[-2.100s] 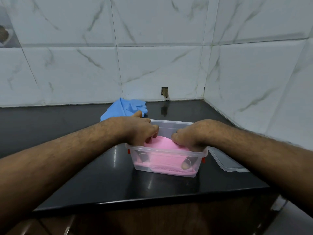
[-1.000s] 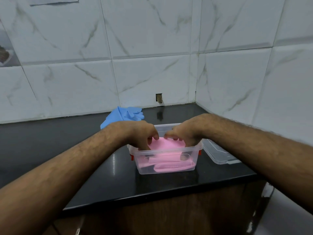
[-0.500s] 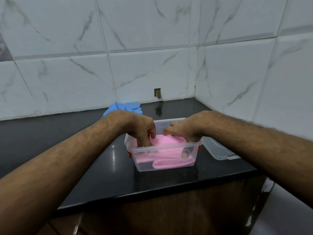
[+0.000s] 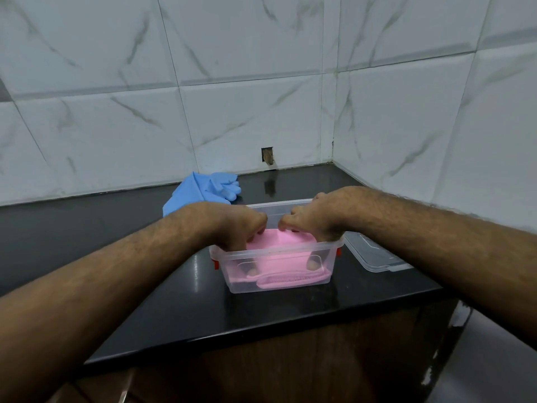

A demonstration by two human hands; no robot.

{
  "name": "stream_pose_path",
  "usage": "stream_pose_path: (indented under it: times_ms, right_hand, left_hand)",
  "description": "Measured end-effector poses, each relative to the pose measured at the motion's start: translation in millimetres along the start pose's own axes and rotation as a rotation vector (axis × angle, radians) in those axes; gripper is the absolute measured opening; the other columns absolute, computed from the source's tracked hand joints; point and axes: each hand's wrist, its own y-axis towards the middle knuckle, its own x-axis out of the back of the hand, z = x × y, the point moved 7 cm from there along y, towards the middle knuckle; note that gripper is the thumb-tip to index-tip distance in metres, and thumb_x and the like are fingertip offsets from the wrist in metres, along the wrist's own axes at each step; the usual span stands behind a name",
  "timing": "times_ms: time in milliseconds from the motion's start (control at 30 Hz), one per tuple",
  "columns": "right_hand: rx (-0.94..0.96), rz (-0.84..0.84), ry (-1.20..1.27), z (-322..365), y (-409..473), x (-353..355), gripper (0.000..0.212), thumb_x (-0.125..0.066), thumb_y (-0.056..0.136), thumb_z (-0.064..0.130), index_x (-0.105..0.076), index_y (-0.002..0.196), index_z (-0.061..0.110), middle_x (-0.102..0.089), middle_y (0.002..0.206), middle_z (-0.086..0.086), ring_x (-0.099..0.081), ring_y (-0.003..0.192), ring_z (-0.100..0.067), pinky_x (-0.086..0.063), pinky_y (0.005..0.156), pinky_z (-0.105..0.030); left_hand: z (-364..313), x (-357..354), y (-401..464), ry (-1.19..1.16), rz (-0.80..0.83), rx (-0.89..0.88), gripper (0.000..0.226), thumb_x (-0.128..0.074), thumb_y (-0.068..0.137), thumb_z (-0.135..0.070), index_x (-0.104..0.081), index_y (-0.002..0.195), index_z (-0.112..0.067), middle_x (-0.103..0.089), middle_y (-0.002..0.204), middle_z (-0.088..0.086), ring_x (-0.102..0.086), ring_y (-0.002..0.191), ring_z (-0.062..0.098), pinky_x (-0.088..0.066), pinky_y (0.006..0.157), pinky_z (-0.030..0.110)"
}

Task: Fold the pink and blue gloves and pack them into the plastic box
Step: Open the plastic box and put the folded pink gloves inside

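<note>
Sitting on the black counter [image 4: 145,271], the plastic box [image 4: 279,283] already contains the folded pink gloves [image 4: 283,251]; its lid [image 4: 374,257] lies just beside it. Left hand [image 4: 232,225] and right hand [image 4: 316,219] reach inside, fingers curled down, pressing the pink bundle. Blue gloves [image 4: 203,190] wait unpacked behind, so roughly half appears left.

Box mouth: both hands, left hand [image 4: 232,225] and right hand [image 4: 315,219], fill the plastic box [image 4: 279,271] above the pink gloves [image 4: 279,242].
Right of box: the lid [image 4: 374,254] lies close beside it.
Behind box: blue gloves [image 4: 203,190] near the tiled wall [image 4: 232,112].
Left: bare black counter [image 4: 87,234].
</note>
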Motion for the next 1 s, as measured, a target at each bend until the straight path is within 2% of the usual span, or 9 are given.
stream_pose_path:
  times_ms: [67, 133, 267, 400, 567, 700, 800, 867, 1000]
  right_hand:
    - [-0.002, 0.059, 0.015, -3.7, -0.9, -1.5, 0.088, -0.073, 0.09, 0.034, -0.015, 0.156, 0.035, -0.047, 0.147, -0.004, -0.051, 0.127, -0.03, -0.044, 0.107, -0.049]
    - [-0.008, 0.101, -0.006, -6.0, -0.6, -1.1, 0.096, -0.078, 0.085, 0.041, -0.012, 0.155, 0.037, -0.047, 0.148, -0.004, -0.051, 0.128, -0.031, -0.043, 0.106, -0.049]
    - [-0.054, 0.057, -0.159, -4.7, 11.0, -2.0, 0.085, -0.06, 0.093, 0.012, -0.01, 0.158, 0.038, -0.039, 0.154, -0.005, -0.051, 0.129, -0.032, -0.044, 0.104, -0.047]
    - [-0.052, 0.034, -0.054, -4.3, 11.2, -4.5, 0.07, -0.048, 0.099, 0.017, -0.015, 0.158, 0.031, -0.034, 0.157, -0.008, -0.047, 0.134, -0.033, -0.042, 0.108, -0.052]
    - [-0.003, 0.037, -0.017, -2.1, 3.7, -3.2, 0.077, -0.06, 0.094, 0.007, -0.02, 0.155, 0.031, -0.042, 0.149, -0.007, -0.052, 0.125, -0.029, -0.047, 0.103, -0.048]
    - [0.045, 0.044, 0.213, -4.5, -8.8, 5.4, 0.096, -0.08, 0.084, 0.029, -0.018, 0.157, 0.029, -0.051, 0.146, -0.001, -0.051, 0.131, -0.024, -0.042, 0.112, -0.046]
    - [0.08, -0.116, 0.202, -12.6, -24.7, 14.8, 0.065, -0.066, 0.094, 0.043, -0.038, 0.151, 0.033, -0.06, 0.14, 0.01, -0.055, 0.13, -0.015, -0.04, 0.108, -0.038]
    - [0.085, -0.214, 0.147, -21.6, -38.7, 12.9, 0.049, -0.053, 0.096, 0.058, -0.051, 0.142, 0.039, -0.064, 0.133, 0.017, -0.057, 0.126, -0.009, -0.038, 0.109, -0.041]
    - [0.15, -0.29, 0.29, -32.4, -59.3, -6.2, 0.075, -0.02, 0.085, 0.082, -0.062, 0.13, 0.038, -0.065, 0.129, 0.016, -0.056, 0.128, -0.009, -0.037, 0.113, -0.043]
  left_hand:
    - [-1.2, -3.0, 0.2, -0.009, -0.033, -0.011, 0.038, -0.059, 0.101, -0.027, -0.043, 0.134, -0.019, -0.055, 0.128, 0.0, -0.05, 0.086, 0.009, -0.043, 0.078, 0.024]
    - [-2.5, -1.9, -0.5, -0.01, -0.06, -0.011, 0.033, -0.051, 0.104, -0.028, -0.042, 0.135, -0.019, -0.051, 0.121, -0.003, -0.045, 0.082, 0.01, -0.04, 0.082, 0.027]
    - [-4.8, 1.5, -0.2, 0.085, -0.1, -0.018, 0.028, -0.048, 0.105, -0.029, -0.044, 0.131, -0.018, -0.047, 0.109, -0.005, -0.038, 0.071, 0.007, -0.037, 0.081, 0.029]
    - [-5.4, 1.9, -1.3, 0.129, -0.115, -0.034, 0.024, -0.046, 0.106, -0.03, -0.046, 0.127, -0.019, -0.046, 0.106, -0.006, -0.043, 0.079, 0.011, -0.036, 0.079, 0.03]
    - [-3.6, 0.0, 0.8, 0.057, -0.093, -0.046, 0.027, -0.053, 0.103, -0.026, -0.046, 0.128, -0.019, -0.055, 0.11, -0.002, -0.05, 0.088, 0.015, -0.042, 0.082, 0.031]
    - [5.8, 4.5, -9.1, -0.101, -0.115, -0.07, 0.036, -0.068, 0.095, -0.024, -0.055, 0.128, -0.021, -0.065, 0.117, -0.002, -0.059, 0.098, 0.016, -0.05, 0.089, 0.029]
    - [17.6, 6.7, -26.6, -0.192, -0.231, -0.137, 0.02, -0.064, 0.097, -0.024, -0.071, 0.116, -0.025, -0.072, 0.112, -0.014, -0.064, 0.105, 0.005, -0.049, 0.097, 0.024]
    - [19.8, 6.3, -43.0, -0.29, -0.34, -0.186, 0.018, -0.062, 0.1, -0.035, -0.077, 0.108, -0.028, -0.074, 0.106, -0.02, -0.065, 0.101, -0.002, -0.048, 0.096, 0.021]
    - [13.5, -4.3, -73.1, -0.572, -0.453, -0.282, 0.057, -0.049, 0.091, -0.074, -0.077, 0.09, -0.024, -0.071, 0.082, -0.021, -0.065, 0.08, 0.002, -0.05, 0.076, 0.017]
